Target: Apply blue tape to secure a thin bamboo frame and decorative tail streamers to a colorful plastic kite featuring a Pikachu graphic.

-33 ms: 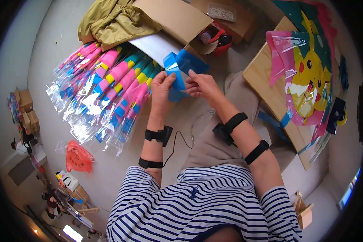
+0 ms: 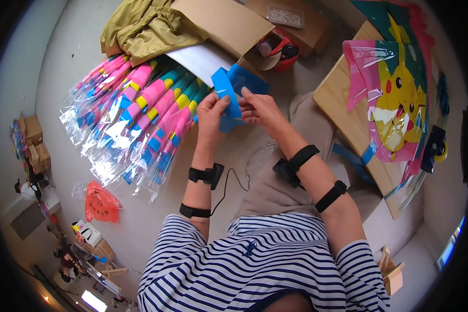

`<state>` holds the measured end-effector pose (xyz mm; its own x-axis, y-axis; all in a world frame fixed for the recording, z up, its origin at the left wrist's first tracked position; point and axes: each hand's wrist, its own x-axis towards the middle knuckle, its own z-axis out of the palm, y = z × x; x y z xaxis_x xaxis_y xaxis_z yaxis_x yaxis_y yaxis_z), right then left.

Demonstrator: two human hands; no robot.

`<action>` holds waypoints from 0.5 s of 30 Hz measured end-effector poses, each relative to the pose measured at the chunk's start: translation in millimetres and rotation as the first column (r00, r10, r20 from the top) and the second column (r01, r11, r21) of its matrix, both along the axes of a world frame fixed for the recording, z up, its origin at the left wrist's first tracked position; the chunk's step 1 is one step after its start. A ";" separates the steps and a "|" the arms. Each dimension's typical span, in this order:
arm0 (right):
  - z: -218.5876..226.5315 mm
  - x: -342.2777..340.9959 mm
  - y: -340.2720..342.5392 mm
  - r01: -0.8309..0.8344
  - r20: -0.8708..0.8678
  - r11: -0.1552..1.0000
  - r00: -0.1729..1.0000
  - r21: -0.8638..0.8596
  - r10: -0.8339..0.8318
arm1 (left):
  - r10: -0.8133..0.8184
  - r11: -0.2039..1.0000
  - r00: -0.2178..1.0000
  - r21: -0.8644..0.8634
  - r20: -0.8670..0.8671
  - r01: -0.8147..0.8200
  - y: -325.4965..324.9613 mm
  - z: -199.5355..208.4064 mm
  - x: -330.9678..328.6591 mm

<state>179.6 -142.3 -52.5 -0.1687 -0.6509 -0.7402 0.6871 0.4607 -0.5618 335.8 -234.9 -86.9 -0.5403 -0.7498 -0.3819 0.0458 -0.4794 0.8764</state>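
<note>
A glossy blue plastic strip (image 2: 224, 89) stretches in loops between my two hands, partly hidden by the fingers. My left hand (image 2: 211, 113) pinches its near side between thumb and fingers. Just to the right, my right hand (image 2: 263, 110) has its fingers curled at the strip's other edge, thumb raised; part of the grip is hidden. More blue film (image 2: 249, 80) hangs behind the hands. To the left of my left hand lies a fanned row of pink, yellow and blue items in clear wrappers (image 2: 145, 109).
Olive cloth (image 2: 151, 31) lies over a cardboard box (image 2: 226, 23) at the back. A red bag (image 2: 286, 57) sits beside it. On the right, a wooden board (image 2: 338, 99) carries a yellow cartoon-figure foil sheet (image 2: 400, 99). A red plastic bag (image 2: 101, 202) lies on the floor at left.
My left hand has shifted slightly right and toward me, and the blue strip has turned, losing its bright glare. My right hand has barely moved.
</note>
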 end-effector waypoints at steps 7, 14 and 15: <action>-20.1 -2.5 -18.8 -0.074 -0.451 0.996 0.892 -0.055 0.041 | -0.118 0.972 0.980 -0.184 0.162 0.148 11.0 14.9 -18.5; -0.3 -13.5 -29.5 -0.026 -0.479 0.995 0.877 -0.095 -0.022 | -0.028 0.459 0.866 -0.763 0.499 0.454 -10.8 -21.8 -37.8; 2.5 -13.7 -30.7 -0.044 -0.473 0.993 0.881 -0.106 -0.011 | 0.018 0.470 0.853 -0.758 0.521 0.453 -13.2 -34.0 -40.4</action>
